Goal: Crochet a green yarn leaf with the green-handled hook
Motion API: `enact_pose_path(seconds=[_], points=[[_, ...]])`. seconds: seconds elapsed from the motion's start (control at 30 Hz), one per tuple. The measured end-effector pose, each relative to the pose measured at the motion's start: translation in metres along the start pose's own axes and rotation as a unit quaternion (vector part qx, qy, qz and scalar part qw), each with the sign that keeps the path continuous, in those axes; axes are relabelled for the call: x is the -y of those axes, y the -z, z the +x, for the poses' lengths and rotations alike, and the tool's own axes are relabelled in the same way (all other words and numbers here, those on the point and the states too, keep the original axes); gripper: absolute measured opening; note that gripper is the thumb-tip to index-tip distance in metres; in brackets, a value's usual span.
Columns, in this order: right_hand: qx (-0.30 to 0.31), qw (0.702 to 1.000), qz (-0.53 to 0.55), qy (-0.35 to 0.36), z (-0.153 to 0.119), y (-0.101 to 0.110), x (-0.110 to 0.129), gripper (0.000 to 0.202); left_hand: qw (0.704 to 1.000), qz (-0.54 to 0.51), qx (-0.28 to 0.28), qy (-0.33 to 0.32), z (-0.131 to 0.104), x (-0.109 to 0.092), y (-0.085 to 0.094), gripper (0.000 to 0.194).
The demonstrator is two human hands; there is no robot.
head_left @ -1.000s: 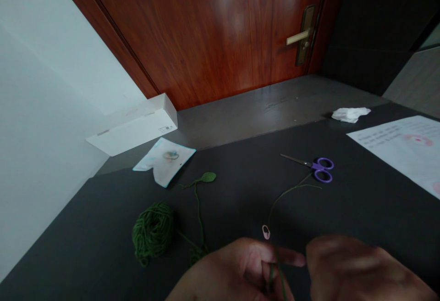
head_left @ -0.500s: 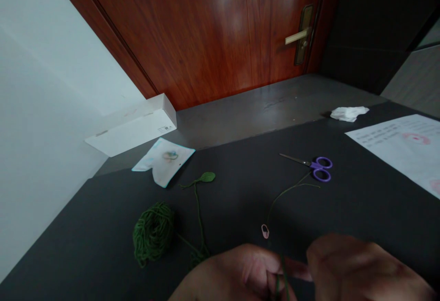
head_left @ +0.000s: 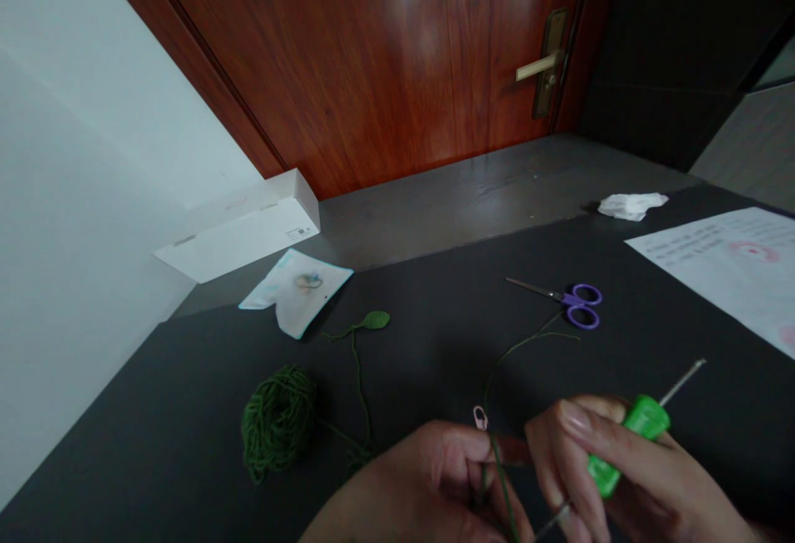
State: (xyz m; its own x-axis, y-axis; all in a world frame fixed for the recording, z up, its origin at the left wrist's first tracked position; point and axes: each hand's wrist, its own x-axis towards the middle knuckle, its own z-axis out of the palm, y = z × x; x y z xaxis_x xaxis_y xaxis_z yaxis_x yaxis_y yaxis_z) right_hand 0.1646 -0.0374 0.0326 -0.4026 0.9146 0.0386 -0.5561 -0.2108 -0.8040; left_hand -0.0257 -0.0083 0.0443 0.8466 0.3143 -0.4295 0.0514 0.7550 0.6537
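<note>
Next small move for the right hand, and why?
Probably ease the lower end of the green-handled tool in to the green strand. The right hand grips the tool with its lower metal shaft angled toward that strand, which runs across the left hand. I can't tell whether the tip already touches it.

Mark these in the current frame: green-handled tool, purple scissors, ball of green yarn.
Green-handled tool (head_left: 647, 417): head view, on the upper part of the green handle.
Purple scissors (head_left: 570, 300): head view, where the blades meet the handles.
Ball of green yarn (head_left: 279, 420): head view, middle of the ball.
</note>
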Motion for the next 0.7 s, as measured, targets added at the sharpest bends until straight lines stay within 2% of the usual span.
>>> enact_pose_path(seconds=[0.17,0.23,0.33,0.6,0.7], points=[[-0.05,0.998,-0.016,-0.029,0.005,-0.001,0.004,0.045,0.977,0.063,-0.163,-0.119,0.002,0.0,-0.001,0.09],[-0.069,0.997,-0.023,-0.037,0.007,-0.002,0.003,0.045,0.96,0.09,-0.218,-0.148,0.002,0.0,-0.005,0.097],[-0.09,0.994,-0.013,-0.054,0.009,-0.004,0.002,0.044,0.935,0.12,-0.28,-0.181,0.002,0.0,-0.011,0.099],[-0.098,0.994,-0.018,-0.047,0.01,-0.001,-0.002,0.043,0.879,0.157,-0.383,-0.236,0.006,0.006,-0.015,0.101],[-0.099,0.994,-0.043,-0.022,0.011,0.001,-0.004,0.042,0.867,0.158,-0.398,-0.254,0.009,0.008,-0.014,0.103]])
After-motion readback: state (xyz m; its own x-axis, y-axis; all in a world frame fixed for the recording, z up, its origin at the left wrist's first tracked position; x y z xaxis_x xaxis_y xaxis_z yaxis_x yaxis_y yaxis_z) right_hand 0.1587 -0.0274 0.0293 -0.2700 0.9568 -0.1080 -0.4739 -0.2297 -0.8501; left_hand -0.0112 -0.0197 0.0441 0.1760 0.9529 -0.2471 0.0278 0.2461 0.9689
